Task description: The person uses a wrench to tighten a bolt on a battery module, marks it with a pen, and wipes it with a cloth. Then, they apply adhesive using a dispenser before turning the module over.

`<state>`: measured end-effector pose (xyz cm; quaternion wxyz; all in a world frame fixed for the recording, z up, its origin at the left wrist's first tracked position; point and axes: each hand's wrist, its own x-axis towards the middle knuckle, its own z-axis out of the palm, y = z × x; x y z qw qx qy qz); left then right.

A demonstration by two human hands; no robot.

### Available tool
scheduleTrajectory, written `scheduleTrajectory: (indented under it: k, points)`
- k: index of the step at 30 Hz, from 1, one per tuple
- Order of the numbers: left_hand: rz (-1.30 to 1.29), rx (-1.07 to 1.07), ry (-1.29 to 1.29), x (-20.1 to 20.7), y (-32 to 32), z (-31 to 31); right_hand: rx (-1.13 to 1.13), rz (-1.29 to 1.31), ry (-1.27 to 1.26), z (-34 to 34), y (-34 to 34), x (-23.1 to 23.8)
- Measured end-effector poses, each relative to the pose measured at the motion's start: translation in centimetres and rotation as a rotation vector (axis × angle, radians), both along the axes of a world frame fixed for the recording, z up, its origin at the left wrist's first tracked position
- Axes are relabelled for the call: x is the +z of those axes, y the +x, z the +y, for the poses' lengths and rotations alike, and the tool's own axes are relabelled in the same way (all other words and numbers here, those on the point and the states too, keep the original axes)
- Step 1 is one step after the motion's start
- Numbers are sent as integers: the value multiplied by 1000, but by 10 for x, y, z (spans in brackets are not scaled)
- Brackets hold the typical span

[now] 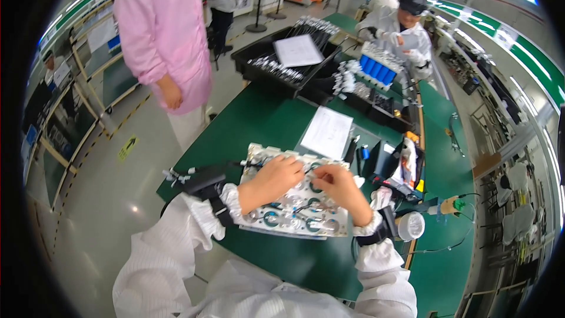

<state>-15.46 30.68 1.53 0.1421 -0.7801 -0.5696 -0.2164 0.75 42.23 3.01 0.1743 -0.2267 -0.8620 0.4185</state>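
Observation:
A white flat assembly (294,209) with shiny metal tabs, blue-green rings and short dark wires lies on the green table in front of me. Over its upper half, my left hand (272,184) has its fingers bent together, pointing right. My right hand (340,184) comes in from the other side with thumb and forefinger pinched, close to the left fingertips. Whatever sits between the fingers of either hand is too small to make out. Black straps with devices circle both wrists, over white sleeves.
Beyond lie a paper sheet (327,132), a black bin (276,85) of parts and a black box (393,168). A white cup (411,225) stands at right. A person in pink (162,29) stands left; a co-worker (406,35) sits behind a blue-celled battery pack (377,70).

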Motion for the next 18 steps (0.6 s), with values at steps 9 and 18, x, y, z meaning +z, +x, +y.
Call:
scheduleTrajectory:
  k: [9, 18]
  points:
    - [-562, 103, -185, 11, -4, 19, -214, -7, -1, -20, 20, 4]
    - [-138, 55, -197, 10, 12, -13, -201, 235, -99, -17, -14, -4]
